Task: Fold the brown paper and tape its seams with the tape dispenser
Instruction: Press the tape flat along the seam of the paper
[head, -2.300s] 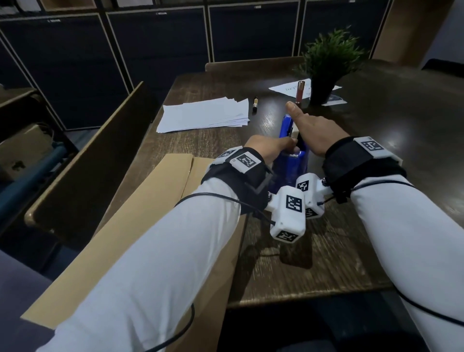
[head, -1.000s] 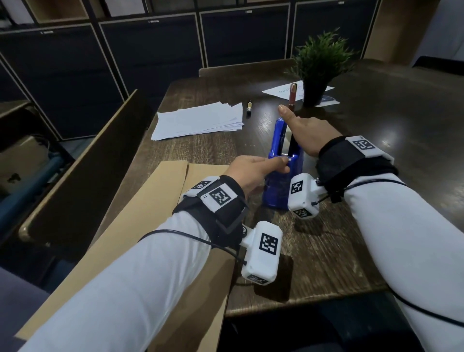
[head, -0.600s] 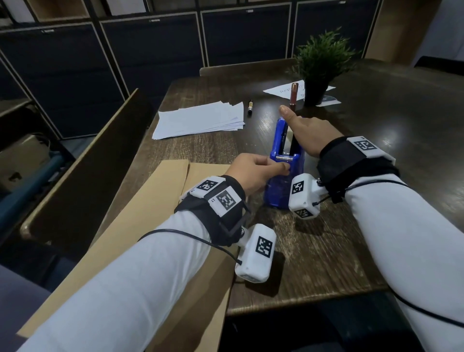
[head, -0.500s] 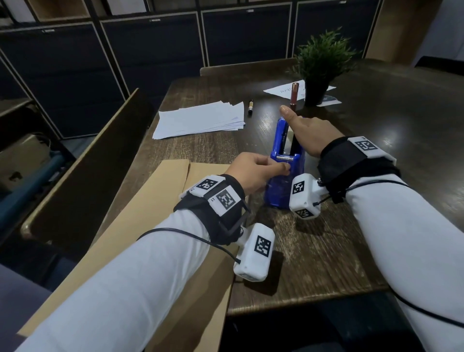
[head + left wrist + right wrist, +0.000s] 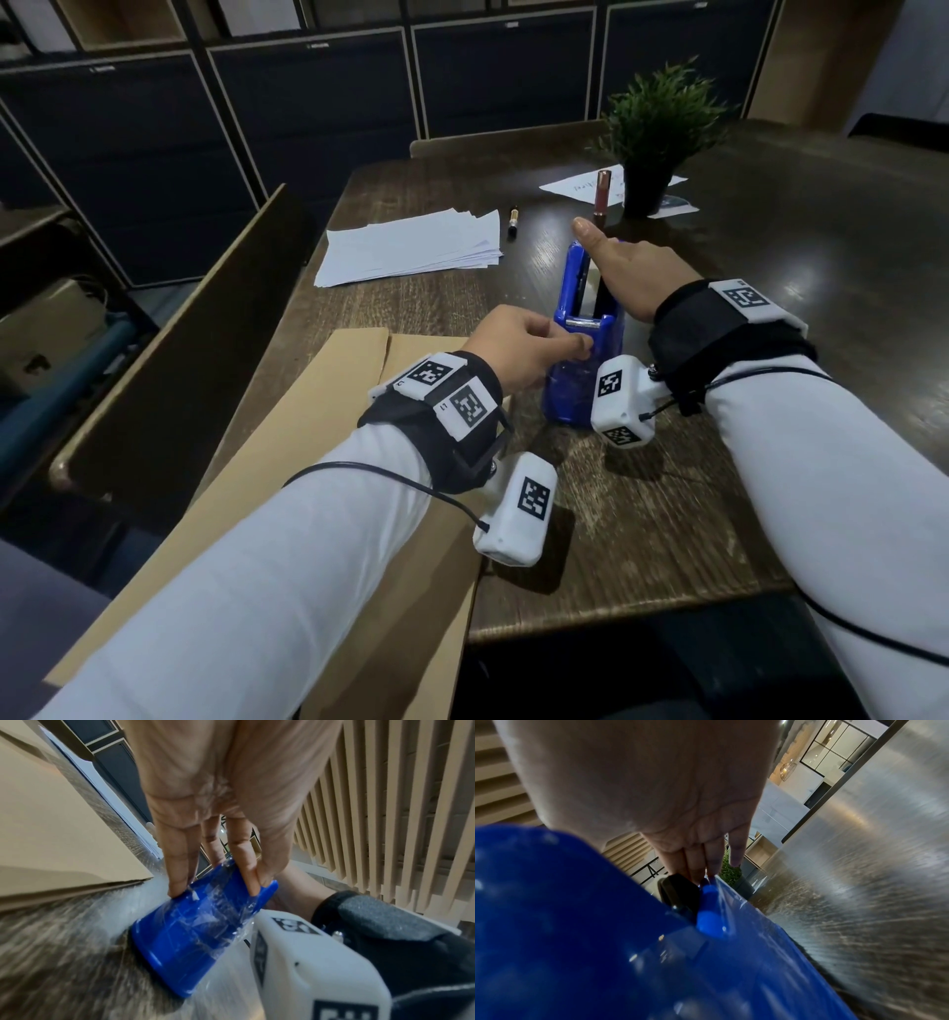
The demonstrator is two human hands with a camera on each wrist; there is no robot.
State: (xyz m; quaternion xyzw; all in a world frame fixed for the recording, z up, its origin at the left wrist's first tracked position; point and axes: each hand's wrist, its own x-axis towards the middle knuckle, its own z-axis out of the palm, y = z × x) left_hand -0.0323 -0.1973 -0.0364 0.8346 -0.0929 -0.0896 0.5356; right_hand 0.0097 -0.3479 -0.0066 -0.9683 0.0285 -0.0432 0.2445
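A blue tape dispenser [image 5: 575,390] stands on the dark wooden table [image 5: 801,246], its cutter end toward me. My left hand [image 5: 580,344] is at that near end. In the left wrist view its thumb and forefinger pinch together at the cutter edge on the clear tape end [image 5: 253,884], and the other fingers [image 5: 180,874] touch the dispenser's [image 5: 190,939] front. My right hand [image 5: 616,257] lies flat on top of the dispenser with straight fingers and the thumb stretched forward. The folded brown paper [image 5: 308,462] lies left of the dispenser and overhangs the table's front edge.
A stack of white sheets [image 5: 411,246] and a small marker [image 5: 512,221] lie behind the paper. A potted plant [image 5: 652,154], an upright brown tube [image 5: 602,191] and loose sheets [image 5: 575,187] sit at the back. A wooden chair back [image 5: 169,360] stands by the table's left side.
My left hand has drawn back toward me along the dispenser to its cutter end. The right hand has stayed on top of the dispenser.
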